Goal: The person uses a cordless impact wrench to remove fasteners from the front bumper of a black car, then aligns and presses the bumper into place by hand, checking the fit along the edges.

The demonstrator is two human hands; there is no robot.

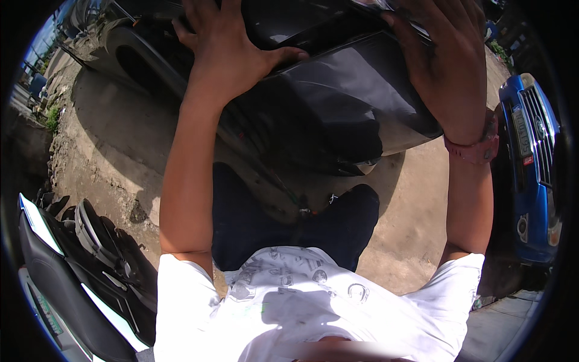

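A glossy black vehicle body part [338, 90] with creased, reflecting surfaces fills the upper middle, in front of my knees. My left hand [226, 57] rests at its upper left, fingers spread and thumb stretched along a seam between two black surfaces. Those fingers run out of the picture at the top. At the upper right corner of the part lies my right hand [443, 66], thumb reaching inward and fingers stretched out over the edge. Near that thumb is a shiny, clear-looking piece [380, 3], only partly seen. A red watch [473, 145] is on my right wrist.
A dark tyre [136, 63] stands at the upper left. A motorcycle with a black seat [51, 277] is parked at the lower left. To the right is the front of a blue vehicle [522, 163] with a chrome grille. The ground [410, 205] is bare dirt.
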